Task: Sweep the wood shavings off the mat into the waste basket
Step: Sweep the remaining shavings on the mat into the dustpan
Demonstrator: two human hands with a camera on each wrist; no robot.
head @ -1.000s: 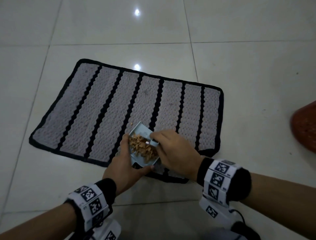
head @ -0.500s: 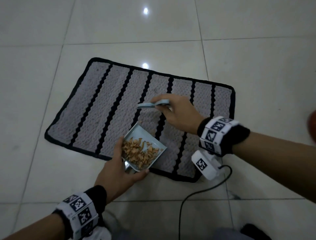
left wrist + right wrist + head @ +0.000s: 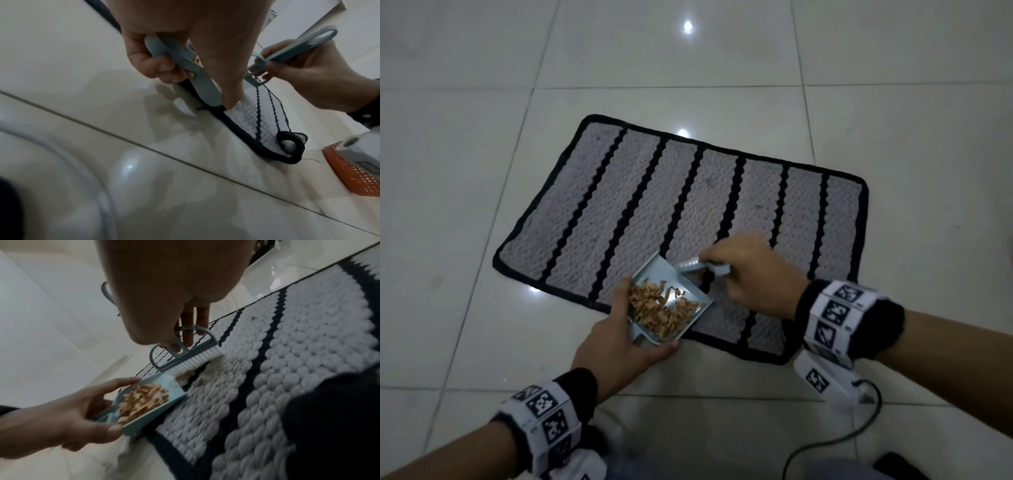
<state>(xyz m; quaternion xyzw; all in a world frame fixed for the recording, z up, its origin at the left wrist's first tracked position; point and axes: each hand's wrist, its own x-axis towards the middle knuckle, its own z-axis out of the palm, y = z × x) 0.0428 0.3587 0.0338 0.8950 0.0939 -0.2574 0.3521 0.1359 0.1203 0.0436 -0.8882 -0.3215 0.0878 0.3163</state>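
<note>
A grey mat [image 3: 688, 212] with black stripes lies on the tiled floor. My left hand [image 3: 613, 339] grips a small light-blue dustpan [image 3: 654, 274] by its handle [image 3: 185, 65], its lip resting on the mat's near edge. Brown wood shavings [image 3: 657, 308] are heaped in the pan. My right hand [image 3: 746, 270] holds a small light-blue brush [image 3: 702, 267], its white bristles [image 3: 191, 360] down on the mat at the pan's lip. A few shavings [image 3: 188, 375] lie under the bristles. The orange waste basket [image 3: 357, 175] shows only in the left wrist view, right of the mat.
Glossy white floor tiles [image 3: 465, 205] surround the mat. A dark cable [image 3: 825, 445] trails over the floor near my right wrist. The mat's near right corner [image 3: 287, 139] is curled up, close to the basket.
One second ago the brush was over the pan. Half a second ago my right hand had carried it out over the mat's middle. Now it is back at the pan's lip.
</note>
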